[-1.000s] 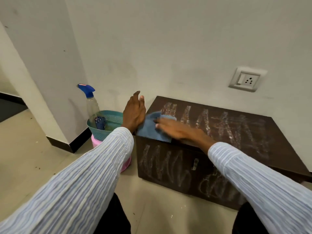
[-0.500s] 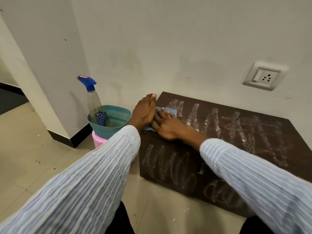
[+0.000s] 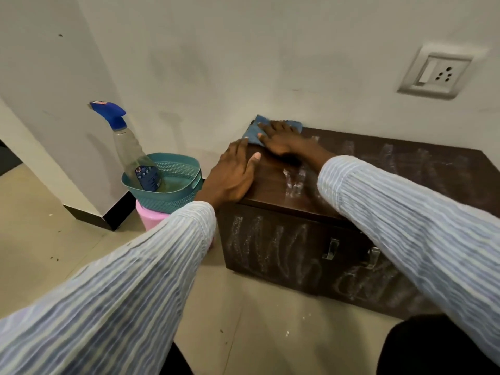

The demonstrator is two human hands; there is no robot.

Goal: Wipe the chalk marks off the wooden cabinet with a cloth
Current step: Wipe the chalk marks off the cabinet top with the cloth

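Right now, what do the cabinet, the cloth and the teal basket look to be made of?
Cabinet: dark wood or wood-look laminate, with faint grain and a slight sheen where wiped. Cloth: soft blue fabric, probably microfibre, matte and rumpled under the right hand. Teal basket: moulded plastic with a perforated wall.

Low dark wooden cabinet [image 3: 273, 185] on the floor against the wall, chalk marks [image 3: 270, 253] all over its front and top. Blue cloth [image 3: 253, 132] lies flat at the far-left top corner.

Off-white walls [image 3: 243, 50] are meeting a beige tiled floor [image 3: 40, 239] — a dark skirting [image 3: 89, 216] is edging the corner, a switch-socket plate [image 3: 438, 74] sitting right.
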